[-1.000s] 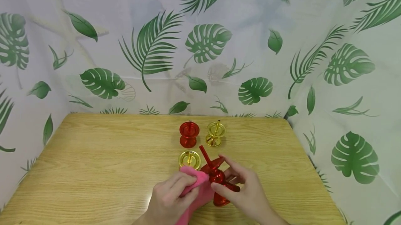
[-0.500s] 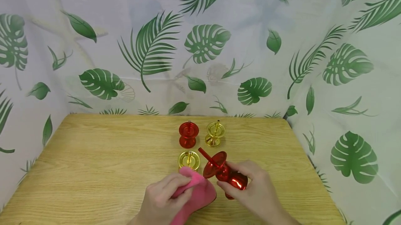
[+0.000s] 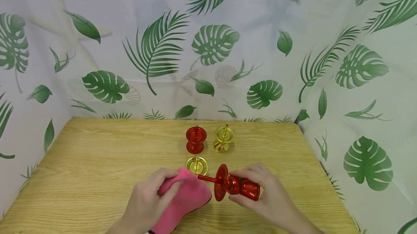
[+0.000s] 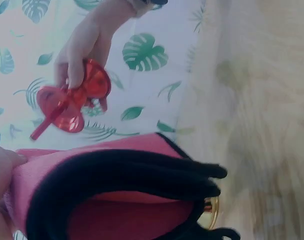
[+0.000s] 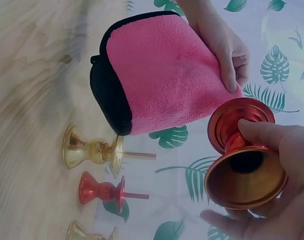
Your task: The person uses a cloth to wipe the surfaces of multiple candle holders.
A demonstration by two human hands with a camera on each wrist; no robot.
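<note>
In the head view my right hand grips a shiny red candle holder by its stem and base. The holder lies sideways in the air, its spike pointing left and its dish facing the other hand. A hollow base opening shows in the right wrist view, where the same red candle holder is seen from below. My left hand pinches a pink cloth with black edging, which hangs down beneath the fingers. Cloth and holder look apart in the head view. The left wrist view shows the cloth close up.
Another red candle holder and a gold candle holder stand upright toward the table's back edge. A second gold candle holder stands nearer, its lower part hidden behind the cloth. A leaf-patterned sheet surrounds the wooden table.
My left hand has drawn the cloth left, away from the red candle holder's dish. My right hand has tipped the holder from a leaning position to nearly level and moved slightly right.
</note>
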